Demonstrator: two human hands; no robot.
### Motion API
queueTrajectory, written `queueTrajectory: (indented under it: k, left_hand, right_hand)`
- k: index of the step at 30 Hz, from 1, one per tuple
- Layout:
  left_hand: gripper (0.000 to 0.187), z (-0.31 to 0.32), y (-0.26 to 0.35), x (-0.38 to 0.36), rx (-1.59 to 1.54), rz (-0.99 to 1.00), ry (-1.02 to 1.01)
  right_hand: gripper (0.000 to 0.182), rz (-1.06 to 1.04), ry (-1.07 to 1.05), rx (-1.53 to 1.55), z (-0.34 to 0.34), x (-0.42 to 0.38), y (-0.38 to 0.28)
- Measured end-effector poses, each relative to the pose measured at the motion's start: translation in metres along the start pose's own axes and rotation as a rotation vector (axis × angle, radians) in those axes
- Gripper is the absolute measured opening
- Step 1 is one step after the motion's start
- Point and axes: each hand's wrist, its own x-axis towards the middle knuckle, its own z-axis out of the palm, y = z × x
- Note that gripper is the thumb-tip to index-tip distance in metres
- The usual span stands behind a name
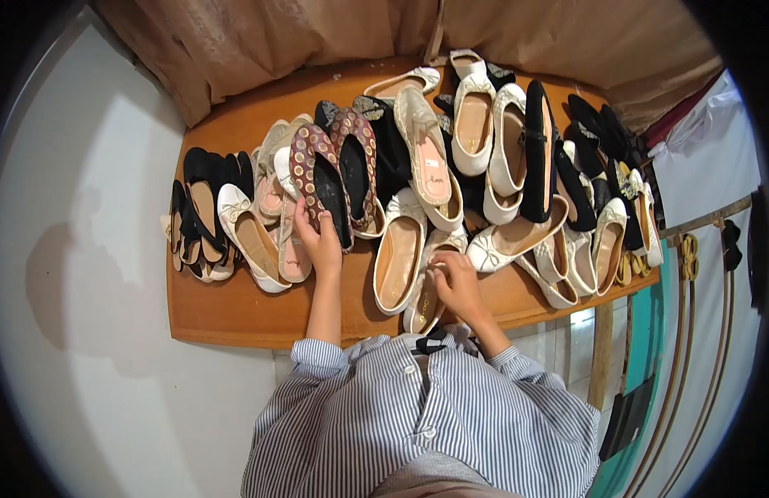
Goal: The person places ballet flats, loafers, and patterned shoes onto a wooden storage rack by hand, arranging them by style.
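Note:
My left hand [320, 241] grips the heel end of a patterned flat shoe [318, 178] with a black insole, lying among other shoes on the wooden table [235, 311]. A matching patterned shoe [355, 162] lies just to its right. My right hand [455, 282] rests on a cream flat shoe [423, 303] near the table's front edge, fingers curled over its opening. A cream flat [399, 261] lies between my two hands.
Several flat shoes in cream, white, black and pink cover the table from left to right. Brown cloth [260, 41] hangs behind the table. A white wall [77, 249] is at left. Belts [691, 257] hang at the right.

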Motion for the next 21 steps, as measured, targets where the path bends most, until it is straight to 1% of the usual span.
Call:
queueTrajectory:
  k: [1,2,3,4,5,6,8,9,10,11,13,14,15,16,17,18,19,21]
  left_hand:
    - [0.048,-0.001,0.002,-0.005,-0.095,-0.063,-0.009]
    - [0.047,-0.001,-0.003,-0.007,0.008,0.018,-0.002]
    - [0.047,-0.001,-0.007,-0.009,0.013,0.013,-0.012]
    - [0.045,-0.001,-0.009,-0.011,0.059,0.063,-0.016]
    - [0.042,0.001,-0.007,-0.012,0.103,0.115,-0.017]
    - [0.042,0.003,-0.004,-0.014,0.102,0.118,-0.022]
    - [0.042,0.007,0.006,-0.021,0.444,0.341,0.072]
    - [0.042,0.011,0.016,-0.024,0.444,0.345,0.07]
    - [0.043,0.015,0.027,-0.027,0.516,0.415,0.045]
    - [0.043,0.019,0.035,-0.032,0.588,0.483,0.022]
    - [0.043,0.026,0.041,-0.039,0.68,0.593,-0.062]
    - [0.042,0.03,0.047,-0.044,0.697,0.616,-0.116]
    - [0.041,0.034,0.051,-0.049,0.714,0.639,-0.17]
    - [0.041,0.038,0.052,-0.055,0.713,0.639,-0.162]
    - [0.041,0.043,0.053,-0.061,0.71,0.641,-0.275]
    - [0.041,0.048,0.054,-0.066,0.705,0.641,-0.389]
    - [0.041,0.054,0.053,-0.071,0.701,0.642,-0.384]
    - [0.046,0.064,0.046,-0.081,0.679,0.691,-0.627]
  right_hand:
    - [0.017,0.018,-0.002,0.005,-0.001,-0.008,0.005]
    - [0.017,0.07,-0.042,0.004,-0.002,-0.015,0.01]
    - [0.017,0.119,-0.08,0.003,-0.003,-0.02,0.015]
    - [0.017,0.046,-0.05,-0.02,-0.001,-0.022,0.022]
    - [0.017,0.05,-0.045,-0.02,-0.002,-0.021,0.021]
    - [0.017,0.057,-0.048,-0.027,-0.002,-0.019,0.019]
    - [0.017,0.065,-0.047,-0.029,-0.002,-0.013,0.012]
    - [0.02,0.038,0.01,-0.033,-0.004,-0.006,0.006]
    - [0.022,0.011,0.065,-0.038,-0.005,0.0,0.002]
    - [0.022,0.009,0.065,-0.037,-0.007,0.007,-0.002]
    - [0.026,-0.042,0.162,-0.069,-0.008,0.019,-0.007]
    - [0.032,-0.085,0.165,-0.073,-0.009,0.023,-0.006]
    - [0.032,-0.093,0.163,-0.073,-0.009,0.028,-0.007]
    - [0.037,-0.074,0.217,-0.097,-0.009,0.032,-0.009]
    - [0.041,-0.055,0.272,-0.122,-0.009,0.035,-0.01]
    - [0.05,-0.044,0.304,-0.139,-0.008,0.037,-0.009]
    - [0.05,-0.049,0.305,-0.142,-0.004,0.041,-0.003]
    - [0.052,-0.021,0.354,-0.122,0.005,0.048,0.014]
